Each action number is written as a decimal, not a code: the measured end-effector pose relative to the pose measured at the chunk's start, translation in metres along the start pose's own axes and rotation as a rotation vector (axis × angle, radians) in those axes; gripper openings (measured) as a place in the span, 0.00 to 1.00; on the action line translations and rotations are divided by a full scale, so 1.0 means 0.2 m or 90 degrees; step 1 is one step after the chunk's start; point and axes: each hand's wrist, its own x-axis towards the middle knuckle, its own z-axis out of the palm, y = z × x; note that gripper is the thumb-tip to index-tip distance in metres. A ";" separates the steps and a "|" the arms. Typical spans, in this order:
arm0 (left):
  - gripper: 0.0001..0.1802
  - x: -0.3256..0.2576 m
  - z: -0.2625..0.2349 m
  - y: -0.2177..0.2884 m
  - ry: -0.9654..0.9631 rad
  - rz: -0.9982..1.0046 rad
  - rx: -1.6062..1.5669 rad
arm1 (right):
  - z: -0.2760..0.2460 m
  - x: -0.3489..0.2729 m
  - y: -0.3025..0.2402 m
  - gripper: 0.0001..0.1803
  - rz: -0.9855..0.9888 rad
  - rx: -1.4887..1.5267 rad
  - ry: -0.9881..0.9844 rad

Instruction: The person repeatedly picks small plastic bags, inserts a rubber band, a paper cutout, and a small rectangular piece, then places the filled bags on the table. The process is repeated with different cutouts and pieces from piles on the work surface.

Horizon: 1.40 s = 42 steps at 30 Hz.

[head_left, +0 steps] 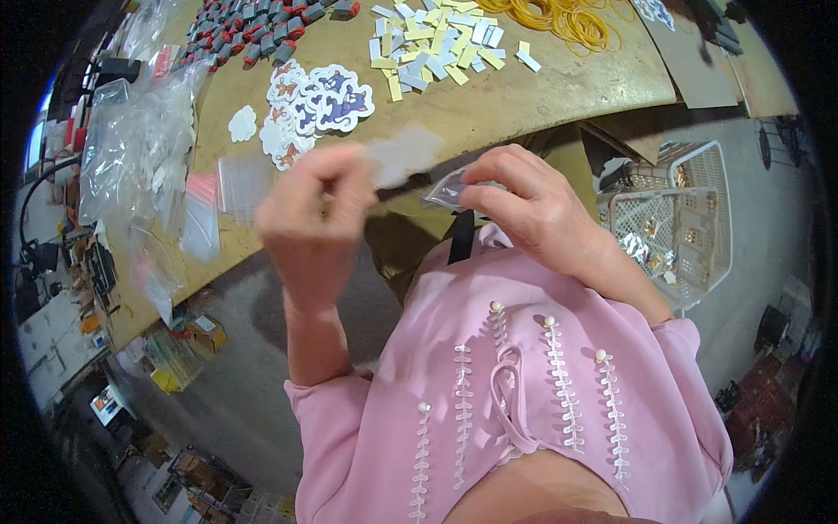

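Observation:
My left hand (319, 201) is raised over the table's front edge, its fingers closed and blurred by motion. From its fingertips a whitish cutout with a wavy edge (406, 157) sticks out to the right, also smeared. My right hand (541, 205) pinches a small clear plastic bag (445, 188) between thumb and fingers, just in front of the edge. Beyond my left hand lies a loose pile of die-cut cartoon stickers (340, 100), with one white cutout (243, 124) apart from it. Flat clear bags (246, 185) lie on the table left of that hand.
Grey-and-red small parts (253, 31) lie at the back left. Yellow and pale-blue small blocks (436, 44) and yellow rubber bands (567, 22) lie farther right. Crumpled clear plastic (135, 140) covers the table's left side. A white plastic basket (707, 218) stands on the right.

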 end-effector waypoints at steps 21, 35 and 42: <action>0.19 -0.13 0.01 -0.04 -0.184 0.249 -0.099 | 0.06 0.00 -0.01 0.13 -0.131 -0.006 0.064; 0.15 -0.12 -0.02 -0.07 -0.271 0.202 -0.184 | 0.09 -0.05 0.04 0.14 -0.109 0.098 0.046; 0.19 -0.10 -0.03 -0.11 -0.410 0.135 -0.317 | 0.08 -0.05 0.04 0.13 -0.085 0.207 0.036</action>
